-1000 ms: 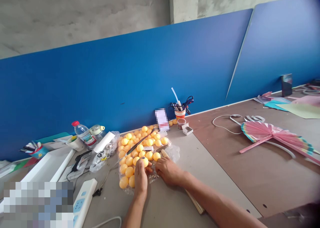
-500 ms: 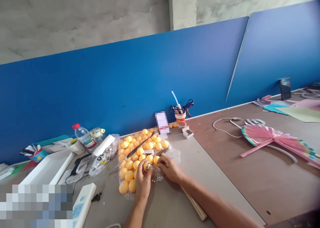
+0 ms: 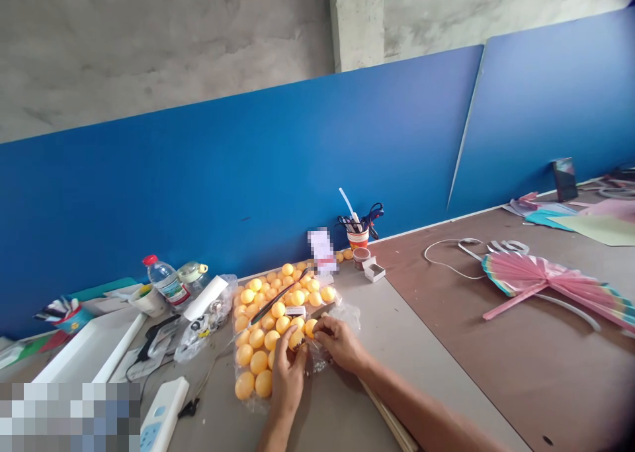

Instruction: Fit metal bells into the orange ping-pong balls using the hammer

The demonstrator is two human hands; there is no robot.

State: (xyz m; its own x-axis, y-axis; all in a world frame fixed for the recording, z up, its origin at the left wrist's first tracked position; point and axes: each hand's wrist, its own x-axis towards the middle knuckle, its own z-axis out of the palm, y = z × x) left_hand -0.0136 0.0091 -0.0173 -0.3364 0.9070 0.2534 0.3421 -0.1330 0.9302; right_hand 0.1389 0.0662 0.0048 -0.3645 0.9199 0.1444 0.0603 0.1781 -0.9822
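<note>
My left hand [image 3: 288,376] is closed round an orange ping-pong ball [image 3: 296,339], whose near right side carries small dark pieces. Just to the right, my right hand [image 3: 343,347] has its thumb and forefinger pinched together beside the ball; what lies between them is too small to make out. Many more orange ping-pong balls [image 3: 258,362] rest in a clear plastic bag behind and left of my hands. Across them lie a long dark slim tool [image 3: 278,298] and a small white box [image 3: 296,311]. Tiny shiny bits show by my right fingers.
Beneath my right forearm lie wooden strips [image 3: 391,417]. An open small box [image 3: 374,270], a round tub [image 3: 362,259] and a tool cup [image 3: 358,239] stand at the back. Leftward are a bottle [image 3: 169,280], a white tray [image 3: 92,346] and a power strip [image 3: 165,412]; rightward, a pink paper fan [image 3: 520,273].
The ball has turned in my left hand, so its dark pieces now face lower right. My right hand stays pinched close by. The whole view has shifted slightly.
</note>
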